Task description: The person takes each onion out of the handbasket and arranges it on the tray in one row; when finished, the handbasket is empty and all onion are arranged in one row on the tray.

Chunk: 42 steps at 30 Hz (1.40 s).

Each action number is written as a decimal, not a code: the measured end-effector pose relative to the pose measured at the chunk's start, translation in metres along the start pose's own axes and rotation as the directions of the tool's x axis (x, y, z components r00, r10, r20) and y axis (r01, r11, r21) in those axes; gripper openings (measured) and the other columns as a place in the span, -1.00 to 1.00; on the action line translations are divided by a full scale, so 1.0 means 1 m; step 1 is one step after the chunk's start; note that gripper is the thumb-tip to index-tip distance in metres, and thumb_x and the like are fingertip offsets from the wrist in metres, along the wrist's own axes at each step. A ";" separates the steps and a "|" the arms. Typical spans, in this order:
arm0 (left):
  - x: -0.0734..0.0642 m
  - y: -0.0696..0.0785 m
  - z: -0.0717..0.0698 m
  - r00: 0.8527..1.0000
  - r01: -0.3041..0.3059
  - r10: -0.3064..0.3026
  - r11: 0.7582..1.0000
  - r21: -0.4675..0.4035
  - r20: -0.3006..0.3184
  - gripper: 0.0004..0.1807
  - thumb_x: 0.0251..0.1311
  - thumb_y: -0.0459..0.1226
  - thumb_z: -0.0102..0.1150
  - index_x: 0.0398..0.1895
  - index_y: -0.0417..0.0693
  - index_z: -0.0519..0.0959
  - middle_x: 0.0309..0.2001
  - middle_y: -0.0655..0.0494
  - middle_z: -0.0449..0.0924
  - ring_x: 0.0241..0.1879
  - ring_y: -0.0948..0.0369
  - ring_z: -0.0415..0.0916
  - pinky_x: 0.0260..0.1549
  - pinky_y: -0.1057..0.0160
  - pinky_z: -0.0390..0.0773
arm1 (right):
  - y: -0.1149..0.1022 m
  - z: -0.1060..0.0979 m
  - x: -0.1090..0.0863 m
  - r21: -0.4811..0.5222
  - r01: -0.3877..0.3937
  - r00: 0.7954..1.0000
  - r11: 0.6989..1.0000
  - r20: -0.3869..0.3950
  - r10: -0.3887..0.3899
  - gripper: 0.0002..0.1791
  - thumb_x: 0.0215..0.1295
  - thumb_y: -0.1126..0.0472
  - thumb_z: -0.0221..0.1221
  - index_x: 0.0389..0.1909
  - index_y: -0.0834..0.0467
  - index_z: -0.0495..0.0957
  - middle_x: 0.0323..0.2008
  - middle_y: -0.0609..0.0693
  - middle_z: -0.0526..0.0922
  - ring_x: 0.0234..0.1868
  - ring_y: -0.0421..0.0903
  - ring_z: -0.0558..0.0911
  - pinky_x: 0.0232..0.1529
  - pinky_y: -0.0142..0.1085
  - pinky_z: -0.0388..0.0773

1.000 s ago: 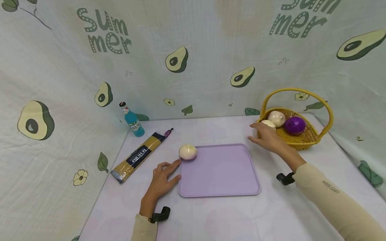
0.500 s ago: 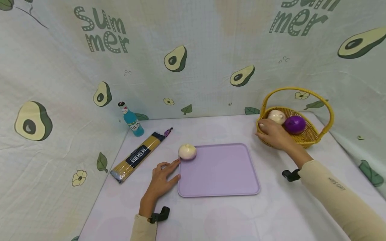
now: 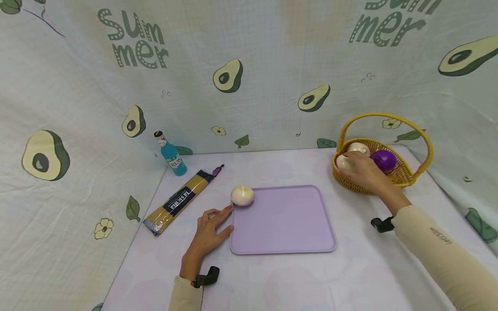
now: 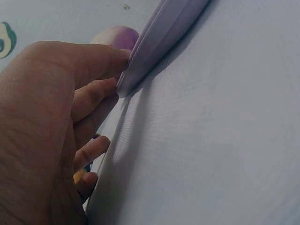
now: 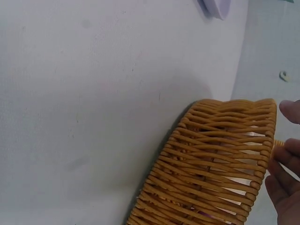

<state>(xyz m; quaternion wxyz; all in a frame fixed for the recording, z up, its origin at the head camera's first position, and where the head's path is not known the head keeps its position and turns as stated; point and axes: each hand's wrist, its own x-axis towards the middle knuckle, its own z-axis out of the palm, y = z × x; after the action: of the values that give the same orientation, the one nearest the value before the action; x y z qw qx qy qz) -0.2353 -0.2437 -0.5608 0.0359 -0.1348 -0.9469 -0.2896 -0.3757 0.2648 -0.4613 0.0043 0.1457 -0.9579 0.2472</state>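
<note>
My left hand (image 3: 210, 231) rests at the left edge of the lilac tray (image 3: 284, 220), fingertips touching its rim. In the left wrist view, the fingers (image 4: 91, 103) meet the tray's raised edge. A white onion with a purple base (image 3: 242, 196) sits on the tray's far left corner. At the yellow wicker basket (image 3: 397, 175), my right hand (image 3: 365, 169) appears to hold a white onion (image 3: 344, 163) between thumb and fingers. Another white onion (image 3: 359, 149) and a purple onion (image 3: 384, 161) lie inside. The right wrist view shows fingers (image 5: 286, 180) at the basket rim; the grip itself is mostly hidden.
To the left lies a gold packet of spaghetti (image 3: 179, 202), with a small purple wrapped sweet (image 3: 218, 170) at its far end. A blue bottle (image 3: 171, 154) stands behind it. Patterned cloth (image 3: 264, 121) hangs at the back and sides.
My right hand has moved right, from over the basket's left rim to around the nearest white onion, which has shifted slightly. The left hand, tray and onion on it stay put.
</note>
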 end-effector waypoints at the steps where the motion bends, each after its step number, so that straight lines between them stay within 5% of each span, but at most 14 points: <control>1: 0.000 0.000 0.000 1.000 0.001 -0.001 1.000 0.002 0.001 -0.33 0.32 0.07 0.18 0.49 0.38 0.31 0.44 0.48 0.26 0.30 0.13 0.17 0.20 -0.03 0.04 | 0.001 0.000 0.000 -0.002 0.001 1.000 1.000 0.001 -0.001 -0.25 0.41 0.05 0.22 0.40 0.42 0.20 0.33 0.49 0.26 0.30 0.45 0.27 0.23 0.33 0.20; 14: -0.007 -0.006 -0.003 0.999 -0.003 0.004 1.000 0.021 -0.041 -0.33 0.29 0.04 0.22 0.47 0.35 0.34 0.43 0.40 0.31 0.27 0.11 0.20 0.16 -0.06 0.06 | 0.014 0.005 0.012 0.018 0.000 1.000 1.000 0.012 -0.001 -0.23 0.40 0.04 0.23 0.39 0.46 0.21 0.32 0.49 0.26 0.32 0.46 0.23 0.24 0.32 0.17; 42: 0.001 -0.002 -0.001 1.000 -0.015 0.015 1.000 0.006 -0.003 -0.33 0.32 0.08 0.18 0.49 0.35 0.31 0.45 0.45 0.26 0.29 0.13 0.18 0.16 -0.06 0.09 | 0.037 0.010 0.015 0.045 -0.062 0.997 0.997 0.048 0.060 -0.12 0.38 0.00 0.25 0.40 0.52 0.11 0.30 0.56 0.21 0.28 0.50 0.24 0.22 0.34 0.20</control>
<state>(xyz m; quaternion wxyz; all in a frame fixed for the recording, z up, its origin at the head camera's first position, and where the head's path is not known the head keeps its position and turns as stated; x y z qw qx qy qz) -0.2365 -0.2460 -0.5613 0.0397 -0.1416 -0.9467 -0.2866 -0.4000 0.2866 -0.4863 -0.0292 0.1223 -0.9557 0.2660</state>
